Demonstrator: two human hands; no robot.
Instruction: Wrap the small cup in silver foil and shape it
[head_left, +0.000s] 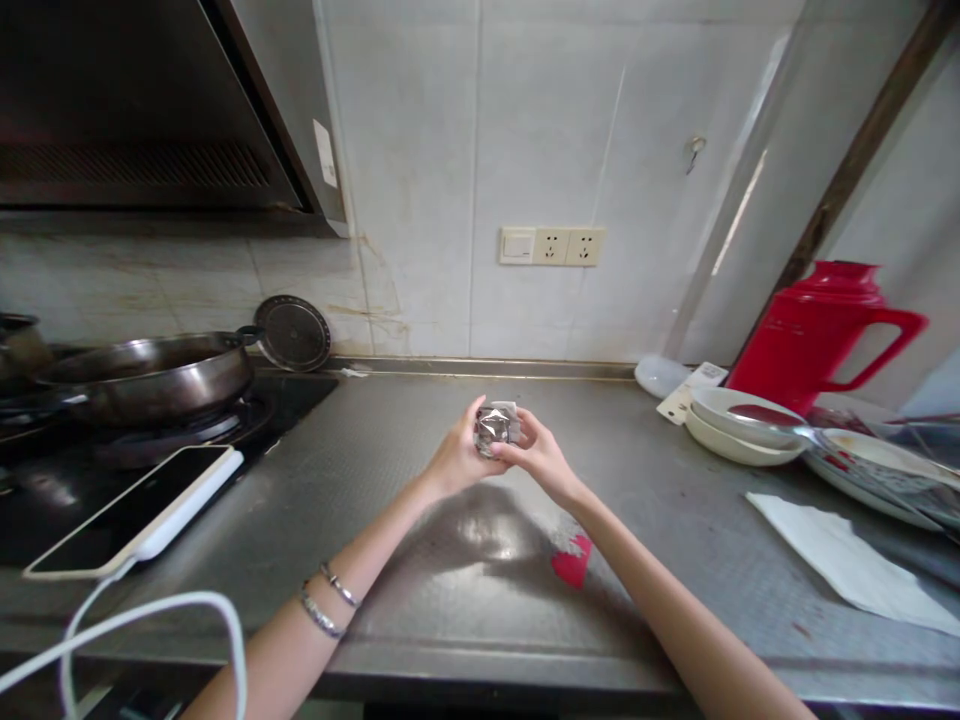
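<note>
White cable loops nearest; beyond, the left hand and right hand pinch a silvery packet between them.

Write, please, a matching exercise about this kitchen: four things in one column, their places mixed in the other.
1. Silver packet
2. Socket panel
3. Steel pan
4. Red jug

A. On the stove
B. Behind the stacked bowls
C. Between the left hand and right hand
D. On the tiled wall

Pairs: 1-C, 2-D, 3-A, 4-B
</note>
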